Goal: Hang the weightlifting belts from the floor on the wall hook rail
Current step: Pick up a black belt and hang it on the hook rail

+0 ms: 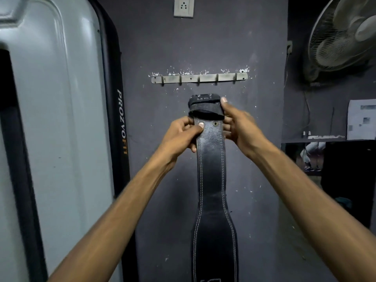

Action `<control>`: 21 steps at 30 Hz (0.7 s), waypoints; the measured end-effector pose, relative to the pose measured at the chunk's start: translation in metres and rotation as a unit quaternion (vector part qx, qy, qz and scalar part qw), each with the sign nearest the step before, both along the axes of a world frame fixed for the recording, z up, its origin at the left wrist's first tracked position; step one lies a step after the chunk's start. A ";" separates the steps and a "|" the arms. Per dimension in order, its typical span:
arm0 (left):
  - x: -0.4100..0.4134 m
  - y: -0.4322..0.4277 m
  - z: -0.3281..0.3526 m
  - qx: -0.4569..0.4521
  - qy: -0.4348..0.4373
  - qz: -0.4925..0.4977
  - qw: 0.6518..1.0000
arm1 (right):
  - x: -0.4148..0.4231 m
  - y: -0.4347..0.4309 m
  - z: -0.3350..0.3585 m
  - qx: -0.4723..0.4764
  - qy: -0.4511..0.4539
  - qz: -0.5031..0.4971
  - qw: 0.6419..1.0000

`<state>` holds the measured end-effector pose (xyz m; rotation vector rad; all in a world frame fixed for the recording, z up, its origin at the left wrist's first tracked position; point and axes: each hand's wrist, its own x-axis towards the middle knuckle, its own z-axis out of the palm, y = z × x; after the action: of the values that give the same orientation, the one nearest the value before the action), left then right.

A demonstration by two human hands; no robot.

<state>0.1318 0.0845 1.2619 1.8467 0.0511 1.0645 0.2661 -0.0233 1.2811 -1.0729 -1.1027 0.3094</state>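
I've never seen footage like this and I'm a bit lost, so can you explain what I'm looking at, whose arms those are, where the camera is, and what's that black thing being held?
There is no machine here. The one picture comes from a camera worn on a person's head, so the two bare arms reaching forward are the wearer's own.

Both hands grip the narrow upper end of a black leather weightlifting belt with pale stitching: the left hand at its left edge near two metal rivets, the right hand at its right edge by the folded dark top. The belt hangs straight down and widens lower down.

Just above, on the dark grey wall, is a metal hook rail with five hooks, all bare. The belt is not yet on one.

To the left stands a grey gym machine; a fan is at the upper right.
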 end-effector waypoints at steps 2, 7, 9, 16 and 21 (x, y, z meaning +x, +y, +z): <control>0.015 0.012 0.000 0.011 0.016 -0.007 1.000 | 0.008 0.015 0.006 0.013 -0.034 -0.091 0.995; 0.052 0.046 0.004 0.049 0.070 -0.014 0.996 | 0.048 0.049 0.004 0.024 -0.054 -0.170 0.984; 0.068 0.056 0.008 0.047 0.081 -0.018 0.995 | 0.064 0.059 0.000 0.024 -0.050 -0.179 0.982; 0.151 0.088 0.047 -0.068 0.024 -0.003 0.997 | 0.135 0.093 -0.006 0.068 -0.043 -0.187 0.979; 0.230 0.116 0.057 0.056 0.024 0.130 0.990 | 0.190 0.110 0.013 0.060 -0.074 -0.230 0.969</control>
<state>0.3619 0.2002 1.3193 2.0056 0.2724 1.2217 0.4560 0.0868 1.2944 -1.2202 -0.9552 -0.2066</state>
